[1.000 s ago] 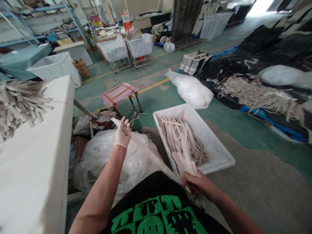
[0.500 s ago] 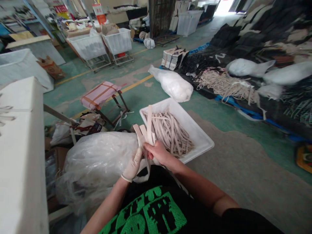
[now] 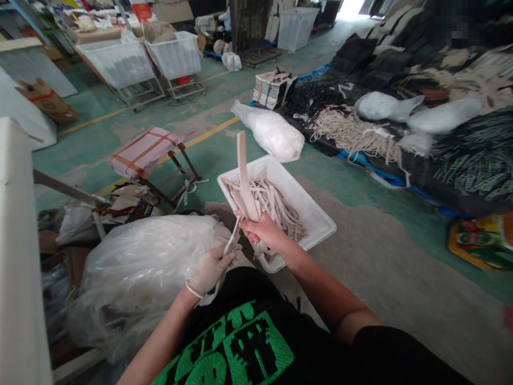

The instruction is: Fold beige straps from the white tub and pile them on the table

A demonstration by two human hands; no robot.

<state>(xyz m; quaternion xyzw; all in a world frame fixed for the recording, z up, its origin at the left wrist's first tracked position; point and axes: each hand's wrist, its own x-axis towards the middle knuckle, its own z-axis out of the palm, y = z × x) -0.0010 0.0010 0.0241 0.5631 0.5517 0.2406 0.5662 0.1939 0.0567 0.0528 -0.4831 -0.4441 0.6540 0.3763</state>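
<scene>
My right hand (image 3: 262, 231), bare, is closed round several flat beige straps (image 3: 245, 187), whose ends stick up above the fist. In a thin glove, my left hand (image 3: 212, 267) pinches a pale strap (image 3: 233, 235) that runs up to the right hand. A white plastic tub (image 3: 320, 224) sits just beyond my hands. Many more beige straps (image 3: 280, 206) lie tangled inside it. Beside my left forearm bulges a large clear plastic bag (image 3: 148, 262); its contents are hard to make out.
A stool with a pink cover (image 3: 146, 149) stands ahead to the left. On the floor past the tub lies a stuffed white bag (image 3: 276, 133). Piled cords (image 3: 352, 131) and dark bundles fill the right side. Wheeled white bins (image 3: 120, 61) stand farther back.
My left hand has moved down and left, away from my right hand, with a strap in its fingers. The straps in my right hand now stand closer together. The view has shifted right.
</scene>
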